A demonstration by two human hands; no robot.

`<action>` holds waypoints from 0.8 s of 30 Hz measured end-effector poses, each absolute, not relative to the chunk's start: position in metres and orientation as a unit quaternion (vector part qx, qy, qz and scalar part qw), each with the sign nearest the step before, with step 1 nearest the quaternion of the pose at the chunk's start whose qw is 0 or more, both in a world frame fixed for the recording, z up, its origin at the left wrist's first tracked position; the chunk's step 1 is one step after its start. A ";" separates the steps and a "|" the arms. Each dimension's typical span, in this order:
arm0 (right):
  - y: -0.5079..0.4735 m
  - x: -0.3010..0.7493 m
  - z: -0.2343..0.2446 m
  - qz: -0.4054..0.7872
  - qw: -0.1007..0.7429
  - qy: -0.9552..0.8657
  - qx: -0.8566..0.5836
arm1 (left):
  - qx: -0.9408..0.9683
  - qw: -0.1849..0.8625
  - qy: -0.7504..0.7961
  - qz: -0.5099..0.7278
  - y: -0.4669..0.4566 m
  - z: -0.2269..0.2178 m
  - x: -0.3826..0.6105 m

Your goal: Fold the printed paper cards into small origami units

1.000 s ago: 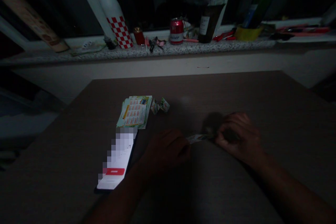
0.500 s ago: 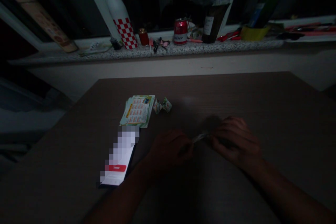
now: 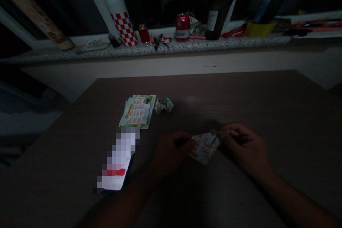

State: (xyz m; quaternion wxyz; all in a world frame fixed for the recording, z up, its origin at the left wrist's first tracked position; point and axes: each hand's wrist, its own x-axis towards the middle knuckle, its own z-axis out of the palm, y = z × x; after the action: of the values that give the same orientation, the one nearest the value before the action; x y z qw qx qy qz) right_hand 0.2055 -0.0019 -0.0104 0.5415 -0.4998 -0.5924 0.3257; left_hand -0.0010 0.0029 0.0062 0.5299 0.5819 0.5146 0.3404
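Between my hands is a printed paper card (image 3: 204, 148), partly folded, its face with orange and white blocks tilted toward me. My left hand (image 3: 173, 151) pinches its left edge between thumb and fingers. At the upper right corner my right hand (image 3: 243, 146) grips it the same way, fingertips closed on a folded part. To the left lies a stack of similar cards (image 3: 137, 112) with calendar-like print. Beside the stack sit small folded paper pieces (image 3: 164, 105). A lit phone (image 3: 119, 164) rests near my left forearm, its screen partly blurred out.
The dark wooden table (image 3: 240, 96) ends at a wall below a granite windowsill (image 3: 160, 50). On the sill stand a checkered bottle (image 3: 121, 17), a red can (image 3: 182, 28), a dark pouch (image 3: 216, 17), a yellow holder (image 3: 259, 29) and a leaning tube (image 3: 37, 16). The room is dim.
The card was seen nearly edge-on as a thin strip; now it is spread wider and its printed face shows. My right hand has turned slightly. The view has shifted a little.
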 end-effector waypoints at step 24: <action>0.005 0.197 -0.027 0.527 0.482 -0.526 -0.461 | 0.743 0.435 0.462 0.213 -0.004 -0.001 0.003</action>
State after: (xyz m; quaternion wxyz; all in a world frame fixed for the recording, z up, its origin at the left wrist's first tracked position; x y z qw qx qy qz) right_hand 0.1971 0.0052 -0.0272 0.4823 -0.4613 -0.5263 0.5270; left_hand 0.0026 -0.0039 -0.0005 0.4351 0.7427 0.4622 0.2132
